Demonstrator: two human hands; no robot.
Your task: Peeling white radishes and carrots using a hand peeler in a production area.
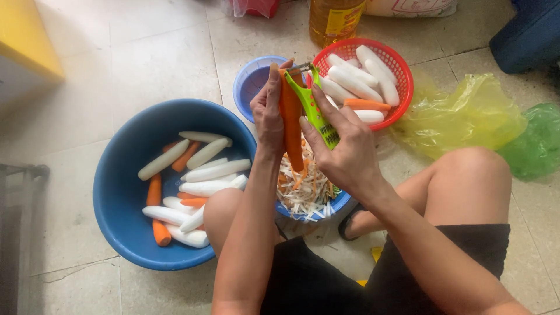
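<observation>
My left hand (267, 111) grips an orange carrot (291, 125), held upright over a blue basket (341, 201) heaped with white and orange shreds (303, 186). My right hand (344, 146) holds a green peeler (315, 108) with its blade against the top of the carrot. Both hands are in the middle of the view, above my knees.
A large blue basin (116, 192) at the left holds peeled white radishes and carrots. A red basket (402, 79) at the top holds more radishes and a carrot. Beside it are a small blue basket (248, 81), an oil bottle (335, 20), and yellow (466, 114) and green (534, 143) plastic bags.
</observation>
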